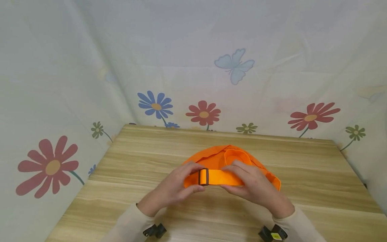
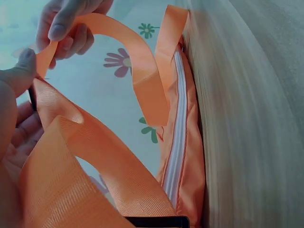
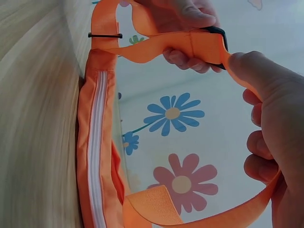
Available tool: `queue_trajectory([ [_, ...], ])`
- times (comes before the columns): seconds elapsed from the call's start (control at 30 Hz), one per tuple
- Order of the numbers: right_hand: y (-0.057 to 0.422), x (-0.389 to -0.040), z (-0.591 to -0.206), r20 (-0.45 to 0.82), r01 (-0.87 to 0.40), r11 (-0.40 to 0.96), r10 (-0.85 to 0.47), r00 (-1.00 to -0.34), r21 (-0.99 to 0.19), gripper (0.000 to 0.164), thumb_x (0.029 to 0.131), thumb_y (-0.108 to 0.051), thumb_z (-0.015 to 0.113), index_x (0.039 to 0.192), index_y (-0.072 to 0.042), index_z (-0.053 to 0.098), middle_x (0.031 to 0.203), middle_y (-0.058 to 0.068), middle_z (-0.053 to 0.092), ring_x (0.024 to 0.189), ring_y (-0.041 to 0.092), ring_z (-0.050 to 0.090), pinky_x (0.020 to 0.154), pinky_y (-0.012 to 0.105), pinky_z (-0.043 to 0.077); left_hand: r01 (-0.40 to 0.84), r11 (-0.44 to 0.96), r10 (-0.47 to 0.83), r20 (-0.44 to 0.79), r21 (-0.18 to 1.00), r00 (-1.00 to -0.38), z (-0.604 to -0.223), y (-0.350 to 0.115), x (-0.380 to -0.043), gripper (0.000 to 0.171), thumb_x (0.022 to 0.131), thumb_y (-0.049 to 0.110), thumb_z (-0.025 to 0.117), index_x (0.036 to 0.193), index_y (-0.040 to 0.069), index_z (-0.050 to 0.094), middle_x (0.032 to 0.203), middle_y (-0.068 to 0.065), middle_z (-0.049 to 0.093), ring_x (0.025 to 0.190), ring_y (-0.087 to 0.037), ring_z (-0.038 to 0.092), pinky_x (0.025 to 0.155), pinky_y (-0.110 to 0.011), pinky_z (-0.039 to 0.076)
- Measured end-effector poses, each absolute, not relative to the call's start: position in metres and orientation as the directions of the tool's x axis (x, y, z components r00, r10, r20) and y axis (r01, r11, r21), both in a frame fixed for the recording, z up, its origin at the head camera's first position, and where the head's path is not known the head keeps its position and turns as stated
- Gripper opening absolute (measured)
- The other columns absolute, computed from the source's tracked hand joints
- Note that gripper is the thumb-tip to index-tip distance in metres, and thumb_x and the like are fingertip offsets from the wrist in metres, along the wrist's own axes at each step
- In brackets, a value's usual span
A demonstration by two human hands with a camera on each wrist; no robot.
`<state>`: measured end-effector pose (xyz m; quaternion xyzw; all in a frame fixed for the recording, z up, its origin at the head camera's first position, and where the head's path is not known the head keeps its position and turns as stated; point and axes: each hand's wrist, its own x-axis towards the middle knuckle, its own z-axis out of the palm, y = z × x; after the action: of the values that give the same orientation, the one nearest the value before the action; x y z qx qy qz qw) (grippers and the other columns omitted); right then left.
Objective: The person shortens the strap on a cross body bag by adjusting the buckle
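Observation:
An orange cloth bag (image 1: 208, 158) lies on the table beyond both hands, and its white zipper (image 3: 99, 156) is closed along the part seen in the right wrist view. Its orange webbing strap (image 1: 222, 177) is lifted toward me. With thumb and fingers, my left hand (image 1: 176, 183) grips the strap right at a black slider buckle (image 1: 204, 177). To the right of that buckle, my right hand (image 1: 254, 181) pinches the same strap between thumb and fingers. A second black piece, a loop (image 3: 105, 35), sits on the strap near the bag's end.
The wood-grain table (image 1: 145, 151) spreads on all sides of the bag. Behind it and at the left hangs a pale curtain (image 1: 181, 67) printed with flowers and a butterfly. Slack loops of strap (image 2: 142, 71) arch between the hands and the bag.

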<state>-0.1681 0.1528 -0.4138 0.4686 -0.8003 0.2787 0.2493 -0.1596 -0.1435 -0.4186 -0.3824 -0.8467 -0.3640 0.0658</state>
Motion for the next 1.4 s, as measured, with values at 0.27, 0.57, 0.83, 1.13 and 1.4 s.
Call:
queue_trajectory([
  [0.27, 0.147, -0.169, -0.417, 0.702, -0.905, 0.333, -0.577, -0.417, -0.264, 0.039, 0.103, -0.041, 0.071, 0.123, -0.008, 0.070, 0.099, -0.002, 0.063, 0.080, 0.009, 0.056, 0.071, 0.011, 0.049, 0.707, 0.369, 0.589, 0.437, 0.603, -0.680, -0.420, -0.145, -0.161, 0.052, 0.097, 0.021, 0.083, 0.142, 0.011, 0.059, 0.133, -0.002, 0.069, 0.118, -0.017, 0.068, 0.106, -0.038, 0.061],
  [0.57, 0.140, -0.170, -0.419, 0.707, -0.903, 0.298, -0.562, -0.429, -0.311, 0.039, 0.104, -0.043, 0.070, 0.122, -0.008, 0.070, 0.099, -0.002, 0.065, 0.081, 0.008, 0.057, 0.071, 0.011, 0.051, 0.711, 0.353, 0.571, 0.462, 0.609, -0.679, -0.421, -0.142, -0.162, 0.049, 0.095, 0.023, 0.085, 0.138, 0.016, 0.063, 0.128, 0.002, 0.071, 0.110, -0.012, 0.067, 0.099, -0.032, 0.062],
  [0.83, 0.131, -0.169, -0.421, 0.714, -0.911, 0.278, -0.565, -0.413, -0.306, 0.040, 0.103, -0.044, 0.071, 0.121, -0.009, 0.070, 0.098, -0.002, 0.066, 0.076, 0.006, 0.056, 0.070, 0.010, 0.051, 0.709, 0.283, 0.581, 0.472, 0.646, -0.663, -0.422, -0.138, -0.163, 0.046, 0.093, 0.019, 0.086, 0.134, 0.016, 0.063, 0.121, 0.001, 0.072, 0.101, -0.011, 0.067, 0.093, -0.031, 0.063],
  [1.13, 0.131, -0.170, -0.423, 0.662, -0.890, 0.337, -0.596, -0.454, -0.307, 0.044, 0.101, -0.047, 0.073, 0.125, -0.010, 0.071, 0.099, -0.004, 0.064, 0.079, 0.006, 0.056, 0.072, 0.010, 0.052, 0.737, 0.313, 0.566, 0.505, 0.600, -0.652, -0.420, -0.138, -0.163, 0.043, 0.092, 0.019, 0.088, 0.130, 0.013, 0.068, 0.116, 0.001, 0.076, 0.098, -0.011, 0.068, 0.090, -0.028, 0.063],
  [1.4, 0.148, -0.170, -0.423, 0.639, -0.875, 0.425, -0.611, -0.467, -0.233, 0.044, 0.101, -0.047, 0.074, 0.127, -0.012, 0.071, 0.102, -0.004, 0.065, 0.075, 0.005, 0.054, 0.069, 0.012, 0.051, 0.745, 0.367, 0.544, 0.520, 0.557, -0.658, -0.420, -0.150, -0.165, 0.044, 0.090, 0.016, 0.089, 0.129, 0.013, 0.070, 0.118, 0.000, 0.078, 0.099, -0.012, 0.071, 0.091, -0.031, 0.064],
])
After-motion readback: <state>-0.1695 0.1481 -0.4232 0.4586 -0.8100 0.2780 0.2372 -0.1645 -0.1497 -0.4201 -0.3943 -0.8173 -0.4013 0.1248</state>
